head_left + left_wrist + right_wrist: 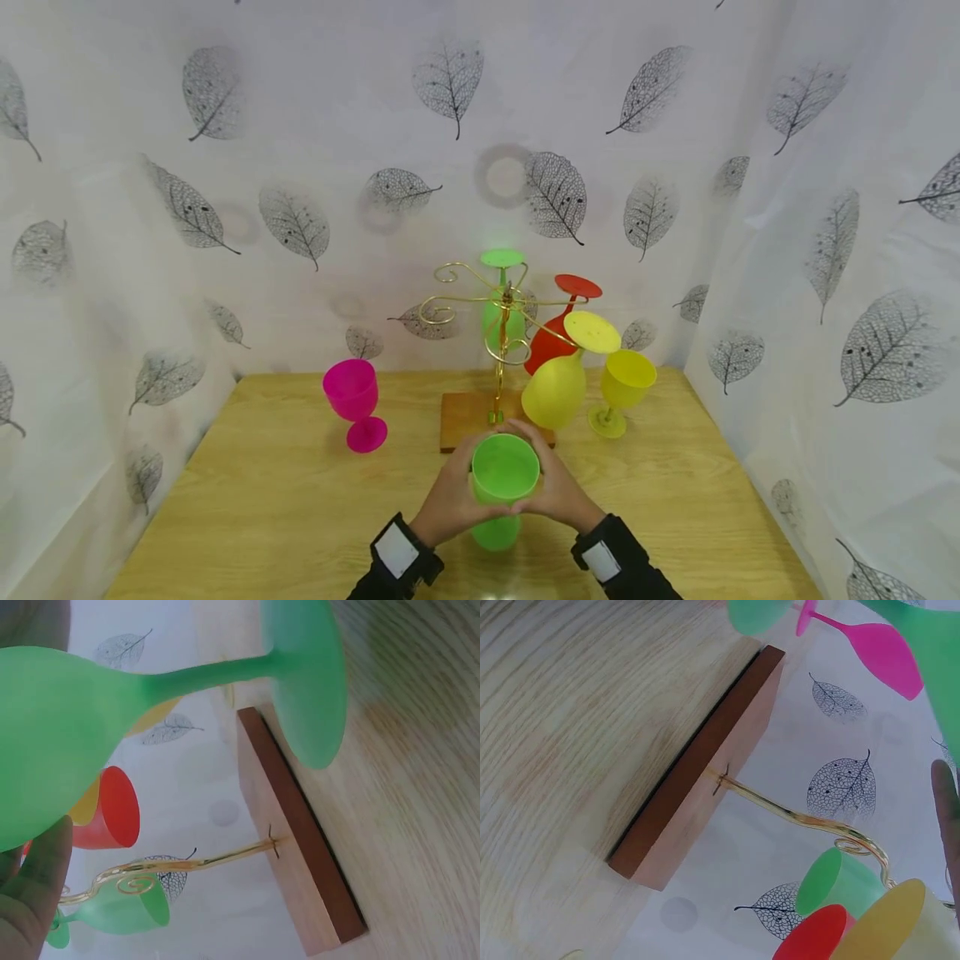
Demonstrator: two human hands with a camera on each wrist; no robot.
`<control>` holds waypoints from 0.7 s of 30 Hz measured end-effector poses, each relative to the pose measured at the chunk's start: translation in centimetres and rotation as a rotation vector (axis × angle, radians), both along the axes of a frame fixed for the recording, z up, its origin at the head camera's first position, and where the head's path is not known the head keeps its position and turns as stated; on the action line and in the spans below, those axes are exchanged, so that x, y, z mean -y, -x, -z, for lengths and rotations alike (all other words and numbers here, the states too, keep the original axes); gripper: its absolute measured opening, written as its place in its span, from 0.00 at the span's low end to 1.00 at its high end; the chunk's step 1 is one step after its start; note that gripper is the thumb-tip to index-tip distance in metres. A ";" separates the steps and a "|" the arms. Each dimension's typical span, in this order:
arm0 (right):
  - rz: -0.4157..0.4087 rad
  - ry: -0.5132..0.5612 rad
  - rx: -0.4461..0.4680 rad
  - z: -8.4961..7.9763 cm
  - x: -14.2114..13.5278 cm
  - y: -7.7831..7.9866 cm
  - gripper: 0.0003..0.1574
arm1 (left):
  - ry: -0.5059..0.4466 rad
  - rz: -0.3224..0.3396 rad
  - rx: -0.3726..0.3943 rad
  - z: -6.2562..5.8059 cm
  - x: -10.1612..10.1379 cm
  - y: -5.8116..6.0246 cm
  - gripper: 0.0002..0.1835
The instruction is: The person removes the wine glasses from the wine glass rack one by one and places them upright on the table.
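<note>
A green plastic goblet (506, 468) stands upright near the front middle, its mouth toward the head camera. My left hand (450, 502) curls round the left of its bowl, and my right hand (557, 490) holds the right side. The left wrist view gives its bowl, stem and foot (311, 697) from the side, with left fingers (37, 885) against the bowl. Right fingers (946, 817) lie at the edge of the right wrist view. Just beyond the hands rises a gold wire rack (499, 367) on a wooden base (465, 415).
Upside down on the rack hang a green goblet (502, 258), a red one (551, 342) and a yellow one (557, 392). A pink goblet (351, 390) stands left on the wooden table (285, 500), another yellow goblet (628, 379) right. Leaf-printed cloth (337, 108) surrounds the back and sides.
</note>
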State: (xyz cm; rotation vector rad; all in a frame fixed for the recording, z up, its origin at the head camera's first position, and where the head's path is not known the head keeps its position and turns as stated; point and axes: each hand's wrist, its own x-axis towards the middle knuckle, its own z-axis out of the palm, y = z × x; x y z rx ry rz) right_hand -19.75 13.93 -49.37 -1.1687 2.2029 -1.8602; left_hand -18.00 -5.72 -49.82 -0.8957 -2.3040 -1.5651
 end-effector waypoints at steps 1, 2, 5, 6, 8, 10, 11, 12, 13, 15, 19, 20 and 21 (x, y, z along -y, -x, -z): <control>-0.003 0.004 0.003 -0.1 -0.1 0.0 0.66 | 0.009 -0.001 0.005 0.0 -0.1 0.0 0.51; 0.004 0.000 0.006 -0.1 -0.1 0.0 0.66 | 0.020 0.004 0.007 0.0 -0.2 0.0 0.51; 0.031 -0.025 0.008 -0.3 -0.4 -0.1 0.67 | 0.043 0.031 0.033 -0.2 -0.4 0.0 0.52; 0.044 -0.038 -0.001 -0.3 -0.6 -0.1 0.66 | 0.057 0.040 0.044 -0.2 -0.4 0.0 0.53; 0.061 -0.065 -0.021 -0.3 -0.8 -0.1 0.64 | 0.085 0.056 0.055 -0.2 -0.3 0.0 0.54; 0.070 -0.084 -0.042 -0.4 -1.1 -0.1 0.63 | 0.118 0.065 0.055 -0.2 -0.3 0.0 0.55; 0.077 -0.096 -0.052 -0.4 -1.3 0.0 0.62 | 0.139 0.066 0.051 -0.2 -0.2 0.0 0.56; 0.084 -0.105 -0.055 -0.4 -1.5 0.0 0.61 | 0.161 0.067 0.042 -0.2 -0.1 0.0 0.57; 0.097 -0.116 -0.057 -0.5 -1.8 0.1 0.60 | 0.177 0.066 0.035 -0.2 -0.1 0.0 0.58; 0.133 -0.138 -0.050 -0.6 -2.6 0.2 0.58 | 0.206 0.057 0.027 -0.2 0.0 -0.1 0.58; 0.229 -0.203 -0.030 -0.8 -4.9 0.5 0.56 | 0.210 0.045 0.059 0.3 0.3 0.0 0.56; 0.251 -0.212 -0.015 -0.9 -5.5 0.5 0.55 | 0.207 0.045 0.070 0.4 0.4 0.0 0.55; 0.273 -0.221 -0.002 -0.9 -6.2 0.5 0.54 | 0.205 0.045 0.080 0.5 0.5 0.0 0.54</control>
